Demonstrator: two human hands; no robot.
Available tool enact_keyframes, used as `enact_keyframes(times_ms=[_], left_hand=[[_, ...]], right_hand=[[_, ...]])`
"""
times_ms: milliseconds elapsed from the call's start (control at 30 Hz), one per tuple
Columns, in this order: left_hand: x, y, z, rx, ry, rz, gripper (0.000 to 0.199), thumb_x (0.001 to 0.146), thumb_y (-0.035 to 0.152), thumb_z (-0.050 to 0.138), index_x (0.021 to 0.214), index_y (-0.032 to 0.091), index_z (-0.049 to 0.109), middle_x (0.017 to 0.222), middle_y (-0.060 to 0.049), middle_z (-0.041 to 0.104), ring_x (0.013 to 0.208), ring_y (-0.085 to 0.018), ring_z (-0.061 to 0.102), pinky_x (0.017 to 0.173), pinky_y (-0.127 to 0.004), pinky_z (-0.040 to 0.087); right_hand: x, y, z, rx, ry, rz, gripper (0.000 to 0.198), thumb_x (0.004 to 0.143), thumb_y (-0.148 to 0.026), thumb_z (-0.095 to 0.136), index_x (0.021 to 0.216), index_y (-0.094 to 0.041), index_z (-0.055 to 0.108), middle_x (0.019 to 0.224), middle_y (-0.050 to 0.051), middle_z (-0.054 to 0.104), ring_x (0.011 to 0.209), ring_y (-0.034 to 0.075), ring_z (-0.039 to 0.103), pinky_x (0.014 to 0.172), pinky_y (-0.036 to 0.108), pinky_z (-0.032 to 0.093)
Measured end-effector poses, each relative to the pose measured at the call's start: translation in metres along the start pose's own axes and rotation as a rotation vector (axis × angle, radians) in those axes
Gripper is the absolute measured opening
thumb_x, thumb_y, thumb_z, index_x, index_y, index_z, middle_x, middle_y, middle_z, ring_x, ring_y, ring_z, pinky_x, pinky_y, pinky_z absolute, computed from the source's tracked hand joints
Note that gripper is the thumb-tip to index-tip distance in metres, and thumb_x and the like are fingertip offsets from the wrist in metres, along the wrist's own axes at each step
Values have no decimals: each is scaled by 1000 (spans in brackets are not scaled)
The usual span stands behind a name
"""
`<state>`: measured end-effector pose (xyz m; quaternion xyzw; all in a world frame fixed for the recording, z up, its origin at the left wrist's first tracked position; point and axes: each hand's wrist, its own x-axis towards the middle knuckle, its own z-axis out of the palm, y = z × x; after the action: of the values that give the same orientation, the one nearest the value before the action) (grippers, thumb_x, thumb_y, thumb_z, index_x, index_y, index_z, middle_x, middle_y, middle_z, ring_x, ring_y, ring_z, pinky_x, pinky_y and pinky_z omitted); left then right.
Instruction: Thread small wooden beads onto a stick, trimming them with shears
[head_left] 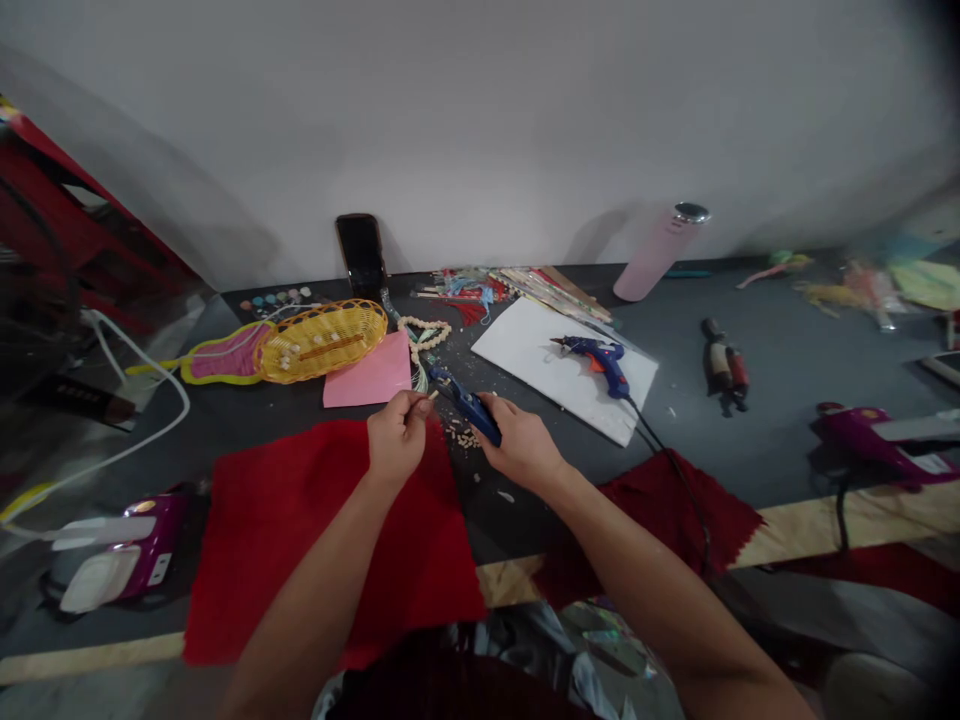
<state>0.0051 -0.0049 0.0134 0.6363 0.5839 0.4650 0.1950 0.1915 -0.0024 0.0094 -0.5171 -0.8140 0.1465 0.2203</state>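
My left hand (397, 440) is closed in a pinch on a short, thin wooden stick (433, 397), its tip poking out past the fingers. Wrapped in my right hand (523, 445) is a pair of blue-handled pliers (475, 408), with the head pointing towards the stick. Whether the jaws touch the stick I cannot make out. Small cut wooden bits (466, 437) lie on the dark table just below the pliers. A red cloth (300, 520) is spread under my left forearm. Behind my hands are a pink sheet (371, 372) and a beaded string (427, 333).
A blue glue gun (600, 360) rests on a white board (517, 345), its cord running over a dark red cloth (675, 510). At the left lies a yellow woven basket (330, 335). A phone (362, 250) and a pink bottle (656, 255) stand by the wall.
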Motion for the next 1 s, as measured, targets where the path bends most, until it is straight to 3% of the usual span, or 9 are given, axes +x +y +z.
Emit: enact_keyframes(times_ms=[200,767,1000], left_hand=[[2,3,-3,-27,-30,-1,18,83,27,48,74,17,60,65,-1,67,67,-13,62,67,-21,45],[0,-3,2,50,11,14,17,79,32,54,80,17,61,65,1,66,57,-10,57,57,-18,42],[1,-3,0,64,-30,14,14,80,28,52,76,18,60,67,1,68,60,-11,60,59,-19,43]], right_hand=[[1,3,0,19,-6,-17,45,80,-25,49,123,-15,42,117,10,57,102,22,57,88,32,44],[1,-1,-7,-81,-70,50,41,81,-28,47,121,-18,44,111,9,60,90,22,61,76,30,45],[2,3,-3,-23,-63,31,45,79,-26,51,122,-17,43,114,10,58,95,22,59,82,30,44]])
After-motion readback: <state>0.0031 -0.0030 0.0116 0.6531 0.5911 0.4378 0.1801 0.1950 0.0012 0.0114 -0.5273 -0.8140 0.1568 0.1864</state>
